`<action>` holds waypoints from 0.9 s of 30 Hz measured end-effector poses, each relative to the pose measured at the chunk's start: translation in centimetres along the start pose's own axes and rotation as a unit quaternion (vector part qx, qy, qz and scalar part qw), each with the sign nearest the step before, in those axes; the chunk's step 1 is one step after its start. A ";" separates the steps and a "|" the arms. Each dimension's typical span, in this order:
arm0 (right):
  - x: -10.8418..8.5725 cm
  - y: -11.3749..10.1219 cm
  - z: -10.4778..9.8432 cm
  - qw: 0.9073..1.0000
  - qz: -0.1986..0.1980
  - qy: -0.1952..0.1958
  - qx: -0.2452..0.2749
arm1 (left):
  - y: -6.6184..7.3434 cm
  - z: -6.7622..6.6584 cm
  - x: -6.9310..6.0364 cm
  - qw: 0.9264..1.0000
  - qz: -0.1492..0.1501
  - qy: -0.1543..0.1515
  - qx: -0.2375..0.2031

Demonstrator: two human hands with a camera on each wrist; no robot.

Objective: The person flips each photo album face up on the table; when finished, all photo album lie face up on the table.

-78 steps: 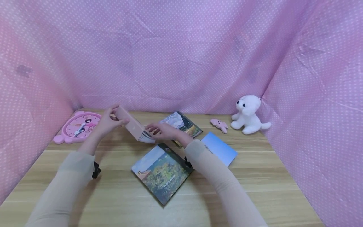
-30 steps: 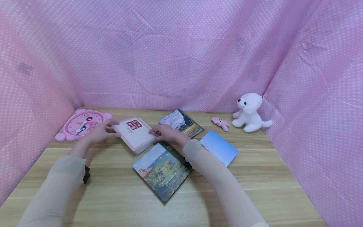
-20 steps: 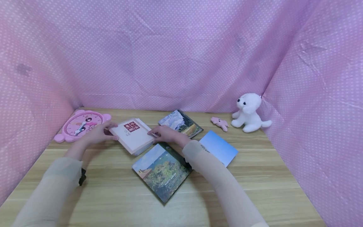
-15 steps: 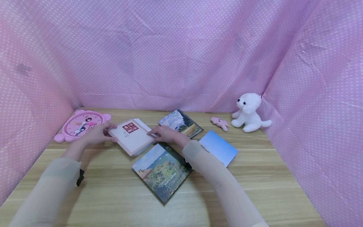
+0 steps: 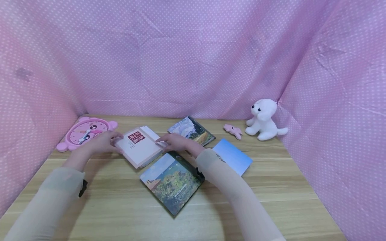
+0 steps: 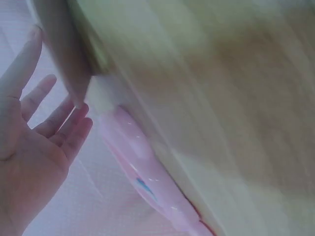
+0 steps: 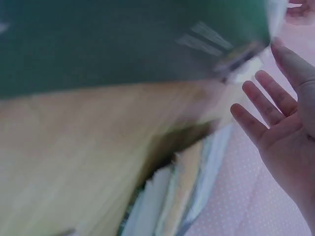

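In the head view, a white slipcase (image 5: 137,152) with a red square of characters lies at left centre. From its right side a white inner book (image 5: 150,133) sticks out. My left hand (image 5: 104,143) grips the slipcase's left edge, thumb near and fingers beyond. My right hand (image 5: 178,142) is at the inner book's right end, fingertips on top and thumb at the near side. The left wrist view shows the left hand (image 6: 42,132) around the pale case end (image 6: 61,54). In the right wrist view the right hand (image 7: 290,118) has spread fingers; its contact is blurred.
A photo album (image 5: 175,182) lies close in front of both hands. Behind the right hand is a landscape-covered album (image 5: 196,132), with a blue booklet (image 5: 233,159) to its right. A pink clock (image 5: 87,134), small pink toy (image 5: 233,130) and white plush dog (image 5: 263,120) stand around the wooden table (image 5: 120,214).
The slipcase has gone from tilted up to lying flat. With my left hand it has slid left and slightly nearer, baring more of the inner book. My right hand has stayed nearly in place.
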State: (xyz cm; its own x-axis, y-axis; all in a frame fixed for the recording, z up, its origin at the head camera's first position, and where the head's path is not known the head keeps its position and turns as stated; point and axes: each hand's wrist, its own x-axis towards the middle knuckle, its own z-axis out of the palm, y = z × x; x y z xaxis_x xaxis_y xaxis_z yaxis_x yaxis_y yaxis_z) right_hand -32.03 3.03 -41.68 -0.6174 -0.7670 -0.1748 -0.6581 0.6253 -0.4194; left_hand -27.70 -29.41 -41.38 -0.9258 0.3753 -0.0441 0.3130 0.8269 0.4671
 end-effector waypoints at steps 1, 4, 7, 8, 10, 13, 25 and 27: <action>-0.2 0.0 -0.2 1.000 0.004 0.002 0.007 | 0.3 -0.1 0.0 1.000 0.000 -0.001 0.002; -1.1 -0.2 -1.2 1.000 0.010 0.014 0.020 | 1.2 -0.4 0.3 1.000 -0.010 -0.002 0.007; -2.0 -0.4 -2.2 1.000 0.000 0.025 0.013 | 2.3 -0.6 0.8 1.000 -0.004 0.004 0.012; -2.3 -0.4 -2.5 1.000 -0.004 0.028 0.010 | 2.8 -0.6 1.0 1.000 0.000 0.007 0.016; -2.9 -0.1 -2.9 0.999 -0.015 0.032 0.002 | 3.7 -0.7 1.4 1.000 0.007 0.014 0.022; -3.5 0.7 -3.2 0.998 -0.030 0.046 -0.013 | 5.3 -0.8 2.0 0.999 0.009 0.022 0.033; -7.5 3.0 -4.5 0.996 0.001 0.085 -0.040 | 10.6 0.6 4.0 0.997 0.028 0.059 0.044; -8.0 3.6 -4.5 0.995 0.010 0.096 -0.032 | 11.5 1.1 4.5 0.997 0.037 0.066 0.032</action>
State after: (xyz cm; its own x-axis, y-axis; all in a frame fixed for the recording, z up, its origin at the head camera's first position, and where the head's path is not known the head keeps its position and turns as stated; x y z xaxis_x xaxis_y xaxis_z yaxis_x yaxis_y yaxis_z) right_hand -31.37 12.07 -37.76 -0.6974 -0.7166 -0.0064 -0.6672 0.6525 -0.3593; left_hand -28.03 -17.79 -37.21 -0.9179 0.3819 0.1075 0.3911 0.8254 0.4071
